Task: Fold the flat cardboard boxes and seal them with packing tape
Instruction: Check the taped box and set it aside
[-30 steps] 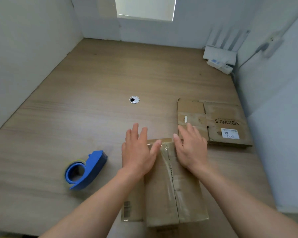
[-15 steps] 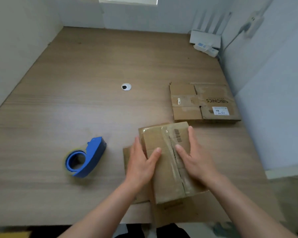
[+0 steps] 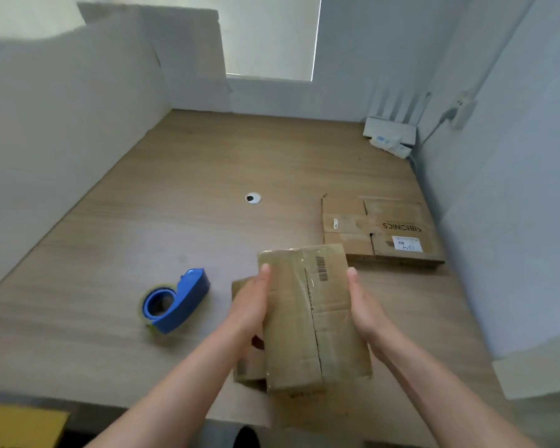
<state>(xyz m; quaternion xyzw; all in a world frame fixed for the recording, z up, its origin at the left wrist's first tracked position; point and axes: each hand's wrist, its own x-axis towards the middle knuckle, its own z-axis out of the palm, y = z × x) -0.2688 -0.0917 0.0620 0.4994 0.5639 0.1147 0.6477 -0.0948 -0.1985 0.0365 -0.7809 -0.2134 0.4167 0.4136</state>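
Note:
A folded brown cardboard box [image 3: 304, 318], taped along its top seam and carrying a barcode, is held between my hands above the near edge of the wooden table [image 3: 207, 163]. My left hand [image 3: 249, 305] presses flat against its left side with straight fingers. My right hand [image 3: 362, 305] presses its right side the same way. Another piece of cardboard [image 3: 244, 367] lies under the box at its left. A flat unfolded box [image 3: 382, 231] with a white label lies to the far right. The blue tape dispenser [image 3: 175, 302] rests on the table left of my left hand.
A round cable grommet [image 3: 253, 198] sits mid-table. A white router [image 3: 390, 130] with a small box stands in the far right corner, below a wall plug [image 3: 463, 108]. White partition walls [image 3: 62, 124] enclose the table on the left, back and right. Something yellow [image 3: 20, 428] shows at bottom left.
Both hands slid from the top of the box to its left and right sides. The box rose off the cardboard beneath it. The dispenser and the flat box stayed put.

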